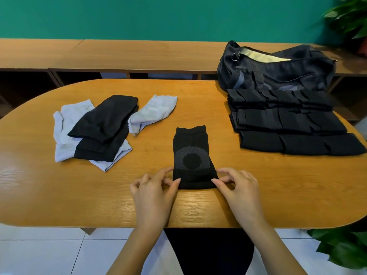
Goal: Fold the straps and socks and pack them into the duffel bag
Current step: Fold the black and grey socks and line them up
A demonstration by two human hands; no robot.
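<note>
Both forearms reach in over the near edge of the tabletop (278, 195). Left hand (155, 187) pinches the near-left corner of the black strap (190, 153), thumb and forefinger curled. Right hand (238, 185) pinches the near-right corner likewise. The item lies flat, mid near edge; possibly a sock, hard to tell. Sock pile (99, 128) toward left end. Folded black straps (288, 120) at right end, with the duffel bag (278, 72) unzipped behind them.

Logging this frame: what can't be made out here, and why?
All head view.
1. Inside of the duffel bag: its own wall hides all but a pale lining strip.
2. Number of pale socks in the pile: black socks lie over them.
3. Number of folded straps: black layers overlap, edges blur.
4. Near corners of the black sleeve: the grip of the left hand and right hand covers them.
</note>
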